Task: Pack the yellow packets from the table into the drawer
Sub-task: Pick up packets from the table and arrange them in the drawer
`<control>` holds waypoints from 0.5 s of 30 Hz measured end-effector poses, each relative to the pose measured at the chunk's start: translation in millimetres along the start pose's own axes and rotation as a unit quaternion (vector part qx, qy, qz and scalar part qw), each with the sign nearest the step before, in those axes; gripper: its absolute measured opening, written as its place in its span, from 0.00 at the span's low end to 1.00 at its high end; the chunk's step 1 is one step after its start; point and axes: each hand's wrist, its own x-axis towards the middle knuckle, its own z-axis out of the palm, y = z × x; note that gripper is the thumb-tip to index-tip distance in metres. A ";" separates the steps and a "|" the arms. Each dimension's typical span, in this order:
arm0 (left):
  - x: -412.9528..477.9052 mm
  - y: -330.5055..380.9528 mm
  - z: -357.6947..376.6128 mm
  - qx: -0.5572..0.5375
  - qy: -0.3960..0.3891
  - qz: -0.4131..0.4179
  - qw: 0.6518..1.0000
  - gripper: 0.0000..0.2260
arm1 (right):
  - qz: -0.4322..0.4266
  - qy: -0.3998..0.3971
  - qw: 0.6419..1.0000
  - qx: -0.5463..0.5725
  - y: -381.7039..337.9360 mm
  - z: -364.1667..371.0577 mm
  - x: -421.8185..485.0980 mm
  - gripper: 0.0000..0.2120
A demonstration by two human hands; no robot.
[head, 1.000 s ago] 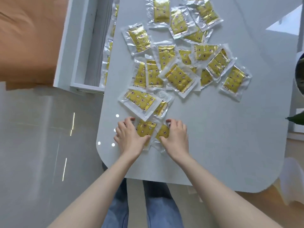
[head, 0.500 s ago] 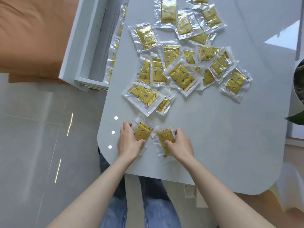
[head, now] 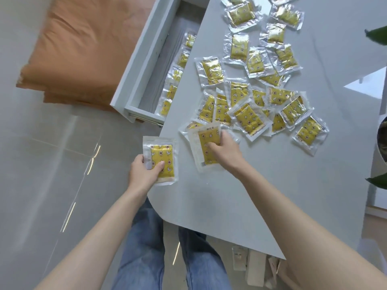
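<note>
My left hand (head: 144, 173) grips one yellow packet (head: 162, 158) in clear wrap, held beyond the table's left edge, over the floor. My right hand (head: 225, 150) holds a second yellow packet (head: 206, 147) just above the grey table (head: 261, 195). Several more yellow packets (head: 249, 118) lie scattered across the table's far half. To the left, the white drawer (head: 144, 65) stands open, with a row of yellow packets (head: 178, 74) along its right side, partly hidden under the table edge.
An orange cushion (head: 83, 49) lies left of the drawer. Green plant leaves (head: 377, 36) and a pot rim (head: 383, 141) sit at the right edge. My legs in blue jeans (head: 146, 248) are below the table corner, with small boxes (head: 251, 266) on the floor.
Both hands have lifted a packet each off the table. My left hand moved left past the table edge; my right hand rose toward the pile. The camera view swung left.
</note>
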 end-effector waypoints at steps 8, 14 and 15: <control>27.7 13.4 -4.1 -0.051 0.005 0.001 0.999 0.12 | 0.008 0.073 0.977 -0.201 12.9 31.0 53.6 0.13; 32.1 20.7 -7.5 -0.057 0.019 0.005 0.998 0.11 | -0.019 0.099 0.969 -0.225 20.1 61.6 30.5 0.14; 33.3 20.0 -9.0 -0.053 0.023 0.005 0.998 0.11 | -0.021 0.097 0.970 -0.222 20.3 64.7 26.5 0.14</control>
